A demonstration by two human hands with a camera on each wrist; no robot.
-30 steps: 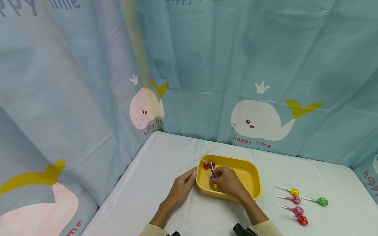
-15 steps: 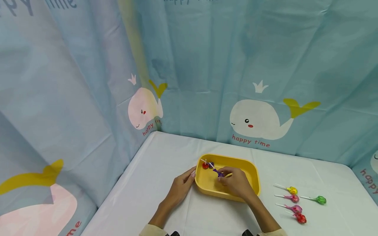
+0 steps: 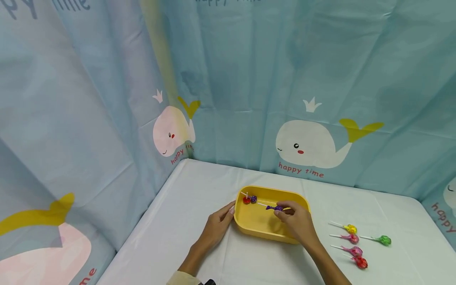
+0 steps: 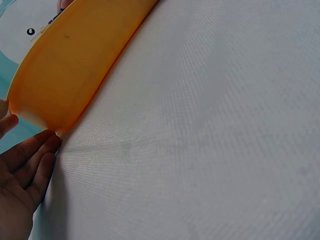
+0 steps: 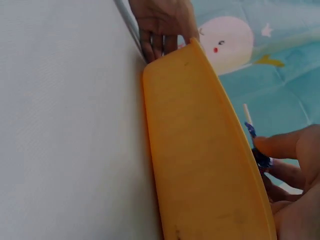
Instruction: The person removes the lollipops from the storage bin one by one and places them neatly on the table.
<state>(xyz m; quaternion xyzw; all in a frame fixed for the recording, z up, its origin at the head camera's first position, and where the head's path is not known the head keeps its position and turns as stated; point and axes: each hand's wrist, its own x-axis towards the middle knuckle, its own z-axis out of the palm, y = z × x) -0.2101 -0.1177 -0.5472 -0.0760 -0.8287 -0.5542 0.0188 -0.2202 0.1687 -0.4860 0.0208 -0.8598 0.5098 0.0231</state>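
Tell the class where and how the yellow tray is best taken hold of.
The yellow tray is probably best taken with a grip at each short end, coming from left and right and closing over the top edge. It is oblong with raised walls and stands flat on the table, so no room shows underneath; the left grip touches its left end.

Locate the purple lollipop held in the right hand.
In the head view, the held purple lollipop is pinched in the right hand over the yellow tray, right of the red lollipop and second purple lollipop inside it.
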